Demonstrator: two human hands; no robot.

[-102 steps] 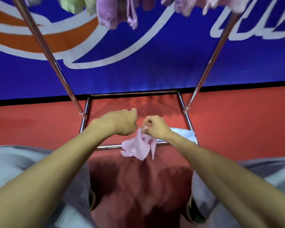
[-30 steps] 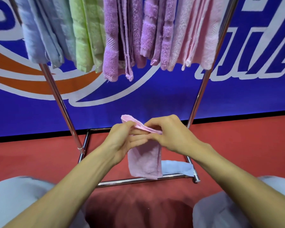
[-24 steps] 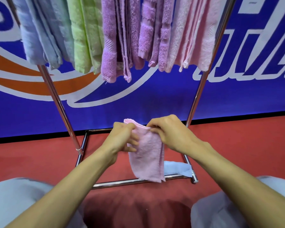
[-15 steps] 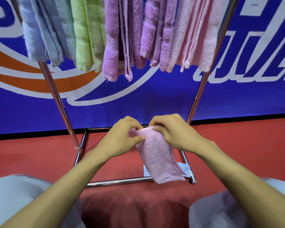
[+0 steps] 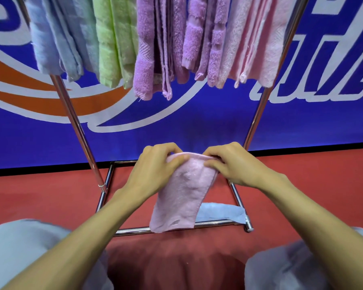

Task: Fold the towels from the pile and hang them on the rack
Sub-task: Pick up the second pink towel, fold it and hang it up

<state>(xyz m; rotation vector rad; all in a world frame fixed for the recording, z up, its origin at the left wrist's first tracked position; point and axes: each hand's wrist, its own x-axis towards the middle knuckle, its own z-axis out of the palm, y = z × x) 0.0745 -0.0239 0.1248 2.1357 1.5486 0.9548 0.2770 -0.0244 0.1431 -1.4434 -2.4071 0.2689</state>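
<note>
Close in, the left hand (image 5: 155,170) and right hand (image 5: 233,166) each pinch the top fold of the pink towel (image 5: 182,195), fingers (image 5: 164,147) curled over its edge and thumbs on the near face. It hangs folded between them, in front of the rack (image 5: 134,231) base. Just behind, a light blue towel (image 5: 220,212) lies on the red floor (image 5: 40,197) inside that base. Up top, the hung towels (image 5: 166,42) crowd the rack in blue, green, purple and pink, with the blue banner (image 5: 197,122) beyond.

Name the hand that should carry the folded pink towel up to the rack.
Probably right. The left hand and right hand both pinch the pink towel at its top fold, but the right sits nearer the rack post under the hung pink towels.
</note>
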